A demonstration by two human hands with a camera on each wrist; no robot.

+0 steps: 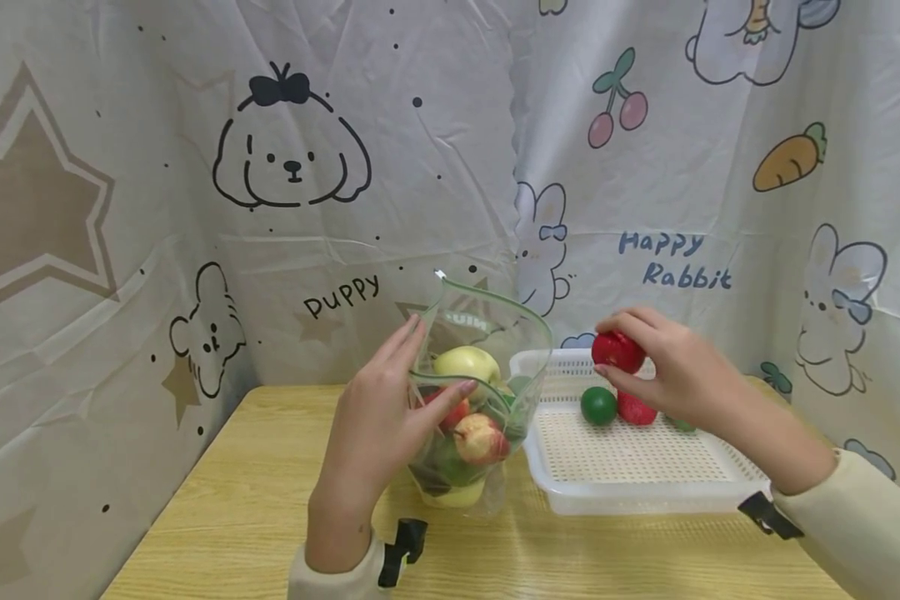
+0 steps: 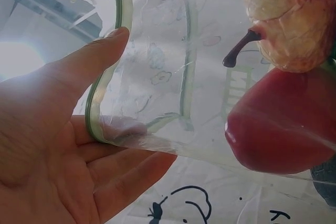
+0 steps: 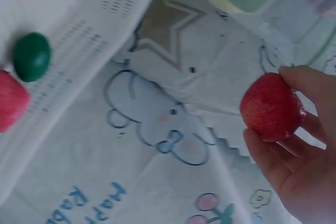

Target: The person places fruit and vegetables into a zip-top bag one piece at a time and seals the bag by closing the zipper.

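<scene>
The left hand (image 1: pixel 378 410) holds the rim of a clear zip bag (image 1: pixel 523 333) on the table (image 1: pixel 247 475), its thumb and fingers spread along the open mouth, with a yellow fruit (image 1: pixel 465 364) and a stemmed red-and-yellow fruit (image 1: pixel 482 439) inside. The right hand (image 1: pixel 686 371) pinches a round red fruit (image 1: pixel 615 352) above the white plastic basket (image 1: pixel 645 498), where a green fruit (image 1: pixel 598 406) lies beside another red fruit (image 1: pixel 636 409).

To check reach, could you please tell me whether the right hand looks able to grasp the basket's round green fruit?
Probably not yet: the right hand holds a red fruit, though the green fruit lies uncovered.
</scene>
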